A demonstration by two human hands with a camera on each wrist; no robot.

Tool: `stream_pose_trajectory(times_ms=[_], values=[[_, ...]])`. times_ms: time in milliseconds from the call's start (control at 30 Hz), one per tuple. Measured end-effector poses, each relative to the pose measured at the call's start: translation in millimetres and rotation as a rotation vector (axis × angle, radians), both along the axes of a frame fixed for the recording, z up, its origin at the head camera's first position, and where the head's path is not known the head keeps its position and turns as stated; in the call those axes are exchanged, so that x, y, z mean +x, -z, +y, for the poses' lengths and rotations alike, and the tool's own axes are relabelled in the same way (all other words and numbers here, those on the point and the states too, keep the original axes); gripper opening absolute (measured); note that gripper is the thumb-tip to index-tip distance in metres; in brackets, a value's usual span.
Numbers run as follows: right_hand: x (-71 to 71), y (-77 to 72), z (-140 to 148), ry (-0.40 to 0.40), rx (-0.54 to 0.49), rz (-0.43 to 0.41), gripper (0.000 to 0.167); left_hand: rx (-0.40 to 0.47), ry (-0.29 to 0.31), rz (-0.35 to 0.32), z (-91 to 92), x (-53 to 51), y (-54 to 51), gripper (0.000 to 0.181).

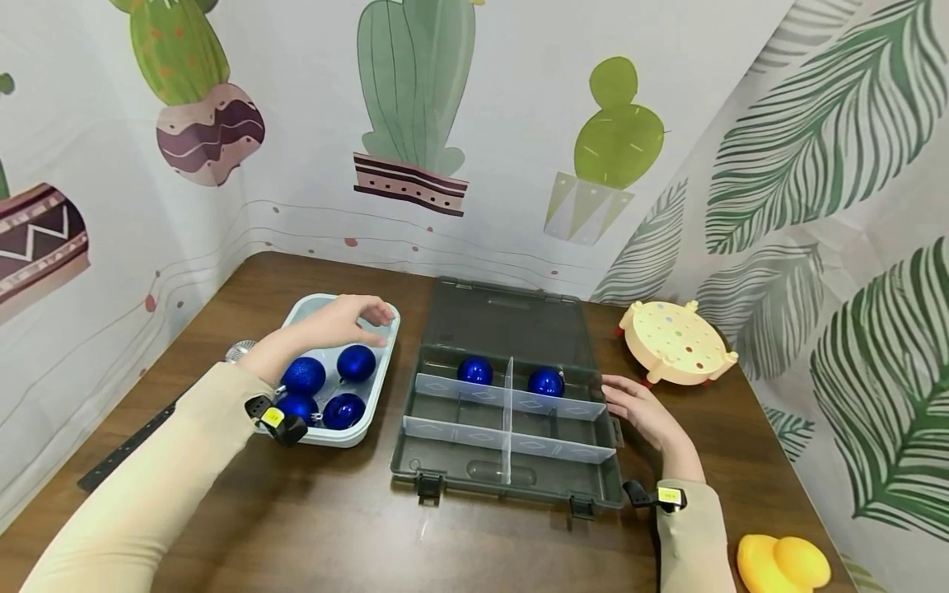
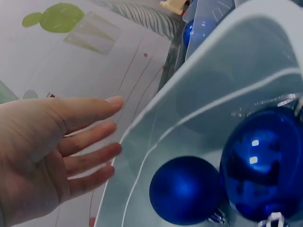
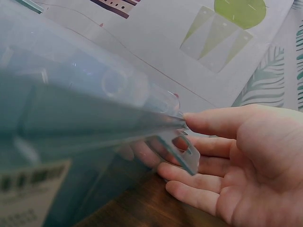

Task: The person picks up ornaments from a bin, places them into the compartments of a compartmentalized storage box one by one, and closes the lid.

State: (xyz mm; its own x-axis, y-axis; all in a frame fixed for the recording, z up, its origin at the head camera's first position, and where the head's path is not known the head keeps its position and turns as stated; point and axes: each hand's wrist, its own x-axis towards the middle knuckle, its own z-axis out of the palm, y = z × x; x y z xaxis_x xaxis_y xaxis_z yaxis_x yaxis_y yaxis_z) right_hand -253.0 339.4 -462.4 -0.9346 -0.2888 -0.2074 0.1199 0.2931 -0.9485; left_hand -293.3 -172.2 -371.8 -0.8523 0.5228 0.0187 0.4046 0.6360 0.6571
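Observation:
My left hand hovers over the far part of a pale blue tray, holding nothing. Its fingers are loosely extended. Several shiny blue baubles lie in the tray, including a matte bauble and a glossier bauble. To the right, a grey see-through divider box lies with its lid laid back. Its back row has one blue bauble on the left and another bauble on the right. My right hand touches the box's right side, thumb at the rim, fingers relaxed.
A cream round toy with short legs stands at the back right. A yellow rubber duck sits near the front right. Left of the tray lies a long black bar, partly hidden by my left forearm. Patterned cloth borders the wooden table.

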Motion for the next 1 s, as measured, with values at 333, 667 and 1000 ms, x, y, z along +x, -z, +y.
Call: stream_pose_trajectory(times_ms=[333,667,1000], values=[[-1.1,-3.1,2,-0.015,0.037,-0.005,0.057,-0.129,0.053,-0.024,-17.1,0.8,9.2,0.053],[-1.2,-1.1,1,-0.007,0.013,-0.001,0.056,-0.201,0.124,-0.088,-26.4,2.7,18.6,0.068],[0.1,0.1,-1,0.004,0.004,-0.007,0.057,-0.253,0.177,-0.119,-30.1,1.8,24.4,0.074]])
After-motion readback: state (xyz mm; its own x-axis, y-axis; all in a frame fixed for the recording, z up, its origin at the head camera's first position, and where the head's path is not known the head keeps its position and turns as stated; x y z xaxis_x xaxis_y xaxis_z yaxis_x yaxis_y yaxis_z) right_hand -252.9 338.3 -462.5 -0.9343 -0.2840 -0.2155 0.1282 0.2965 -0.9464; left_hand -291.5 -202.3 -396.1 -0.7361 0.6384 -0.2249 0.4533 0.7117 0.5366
